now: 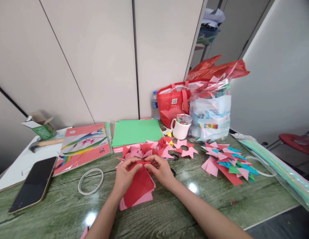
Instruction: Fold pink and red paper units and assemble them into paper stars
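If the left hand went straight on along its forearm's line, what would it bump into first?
Beyond the red paper pinched in the left hand, probably the folded pink and red pieces, though the hand's height above the table is unclear.

Head view, one: I look from behind and above the fingers (136,168), facing forward and down; tabletop (69,212) near, pale panels (94,49) beyond, their distance hard to judge.

A black phone (33,184) lies on a green tabletop (67,210) as a white mug (180,130) stands before a red bag (169,111), a blue-capped bottle (155,107) just beside the bag.
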Available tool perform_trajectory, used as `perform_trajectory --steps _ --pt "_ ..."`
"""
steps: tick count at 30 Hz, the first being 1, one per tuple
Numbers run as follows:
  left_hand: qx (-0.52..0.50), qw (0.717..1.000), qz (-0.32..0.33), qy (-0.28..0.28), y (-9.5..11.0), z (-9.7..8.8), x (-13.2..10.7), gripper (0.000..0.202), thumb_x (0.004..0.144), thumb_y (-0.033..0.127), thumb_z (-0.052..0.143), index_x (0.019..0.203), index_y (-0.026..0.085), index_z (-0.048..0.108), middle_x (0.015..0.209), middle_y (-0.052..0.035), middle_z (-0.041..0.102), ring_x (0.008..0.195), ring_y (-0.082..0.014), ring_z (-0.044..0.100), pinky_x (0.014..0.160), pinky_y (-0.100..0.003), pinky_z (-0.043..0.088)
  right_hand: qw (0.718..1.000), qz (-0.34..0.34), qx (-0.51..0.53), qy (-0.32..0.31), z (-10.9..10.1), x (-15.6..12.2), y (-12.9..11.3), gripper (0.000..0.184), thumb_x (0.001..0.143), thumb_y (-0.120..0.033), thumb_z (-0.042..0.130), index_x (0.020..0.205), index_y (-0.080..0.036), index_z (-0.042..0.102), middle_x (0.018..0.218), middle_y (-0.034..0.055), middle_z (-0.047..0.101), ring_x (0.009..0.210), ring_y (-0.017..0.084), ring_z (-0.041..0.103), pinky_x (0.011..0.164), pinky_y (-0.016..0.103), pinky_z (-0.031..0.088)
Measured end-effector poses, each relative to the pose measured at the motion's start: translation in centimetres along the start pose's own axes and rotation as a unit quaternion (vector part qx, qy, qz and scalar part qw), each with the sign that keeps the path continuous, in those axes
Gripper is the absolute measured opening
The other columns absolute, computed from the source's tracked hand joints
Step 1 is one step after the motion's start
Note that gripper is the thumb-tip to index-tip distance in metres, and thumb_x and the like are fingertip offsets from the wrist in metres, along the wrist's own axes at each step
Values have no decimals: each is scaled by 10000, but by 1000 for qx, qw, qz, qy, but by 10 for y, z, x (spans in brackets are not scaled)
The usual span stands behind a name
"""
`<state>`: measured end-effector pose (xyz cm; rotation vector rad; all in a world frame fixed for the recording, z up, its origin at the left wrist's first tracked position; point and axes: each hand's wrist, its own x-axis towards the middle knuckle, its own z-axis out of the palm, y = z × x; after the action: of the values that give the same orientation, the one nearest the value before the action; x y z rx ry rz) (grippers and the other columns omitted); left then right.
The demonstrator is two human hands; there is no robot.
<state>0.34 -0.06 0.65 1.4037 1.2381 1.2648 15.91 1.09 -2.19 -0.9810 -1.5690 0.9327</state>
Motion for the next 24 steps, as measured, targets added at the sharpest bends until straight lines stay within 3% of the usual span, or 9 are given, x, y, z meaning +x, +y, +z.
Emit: perform_trajectory --steps 6,15,20,24 --pt "-16 1000 -10 -2 1 3 0 136 640 291 676 697 175 633 711 -19 661 702 -180 613 671 -267 481 999 24 32 10 0 0 1 182 733 -366 647 758 -186 657 584 -3 605 504 114 513 495 226 421" --pt "-11 1000 -5 16 1 4 -3 122 639 284 667 614 171 630 576 -3 635 566 -149 569 574 -240 447 999 27 19 1 -2 0 -3 195 734 -321 636 606 -175 617 527 -13 576 484 109 498 479 222 389" --pt "-19 999 -28 9 2 4 -4 147 627 303 687 585 172 635 534 0 635 515 -140 556 526 -231 428 998 50 45 -20 -1 2 0 147 724 -325 641 723 -178 641 632 -4 622 537 117 538 505 226 425" --pt "-36 997 -63 -37 -2 4 -3 185 580 315 738 620 163 642 521 4 631 466 -125 528 476 -221 403 992 69 99 -44 1 3 1 188 730 -365 635 788 -186 652 706 17 652 579 134 581 542 247 475"
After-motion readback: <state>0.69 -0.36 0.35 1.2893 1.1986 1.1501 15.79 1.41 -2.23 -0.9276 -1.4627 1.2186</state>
